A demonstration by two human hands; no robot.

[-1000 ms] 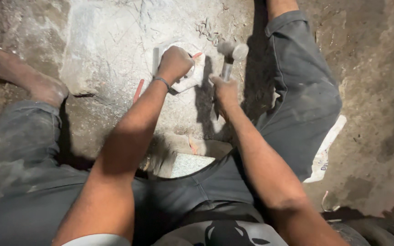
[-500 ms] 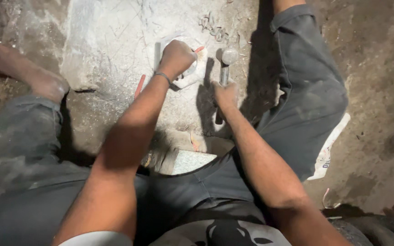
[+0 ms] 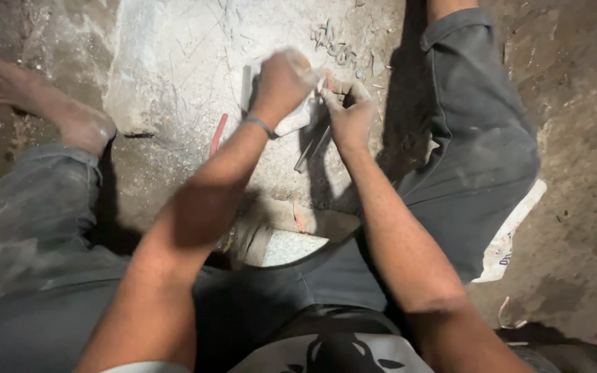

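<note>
Small pale stone piece [image 3: 297, 119] is pinned flat near the middle of the big stone slab [image 3: 174, 76], under the left hand [image 3: 281, 79], which is closed down on it. Right hand [image 3: 348, 114] is pinched on a thin reddish tool [image 3: 327, 84] at the piece's right edge; hammer [image 3: 312, 145] lies released just beside. Step judged: marking or positioning. Steady hold needed. Red pencil-like stick [image 3: 218, 133] lies left.

Counted: two hands, left [image 3: 281, 79] and right [image 3: 350, 114]; one white stone piece [image 3: 298, 117]; one large stone slab [image 3: 174, 62]; one red pencil [image 3: 218, 133]; one bare foot [image 3: 36, 100], far left.
</note>
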